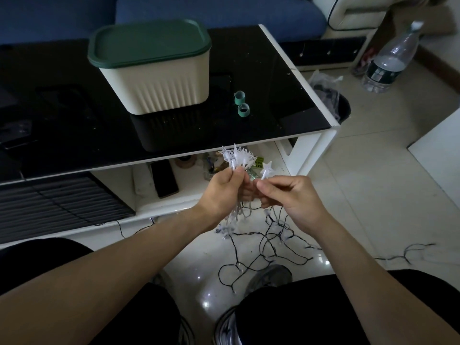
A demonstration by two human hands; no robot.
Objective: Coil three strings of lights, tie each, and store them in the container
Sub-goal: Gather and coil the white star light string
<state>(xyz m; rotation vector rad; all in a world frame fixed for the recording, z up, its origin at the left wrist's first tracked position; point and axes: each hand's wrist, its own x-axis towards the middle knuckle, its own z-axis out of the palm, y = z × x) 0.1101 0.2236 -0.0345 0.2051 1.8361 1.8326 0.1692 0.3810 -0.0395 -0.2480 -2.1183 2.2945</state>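
Note:
My left hand [225,192] grips a bunch of white star lights [237,156], their stars fanned above my fist in front of the table's edge. My right hand [288,197] pinches a single star light [266,169] just to the right of the bunch. From both hands the dark wire [268,241] hangs down and lies tangled on the pale floor between my knees. A cream ribbed container [159,88] with its green lid [149,41] closed stands on the black table [273,78]. Two green tie strips [241,104], curled, lie to the right of the container.
A lower shelf [174,192] under the tabletop holds a dark phone and small clutter. To the right on the floor stand a black bin with a plastic liner [333,100] and a clear water bottle [388,61]. A blue sofa [219,13] runs behind the table.

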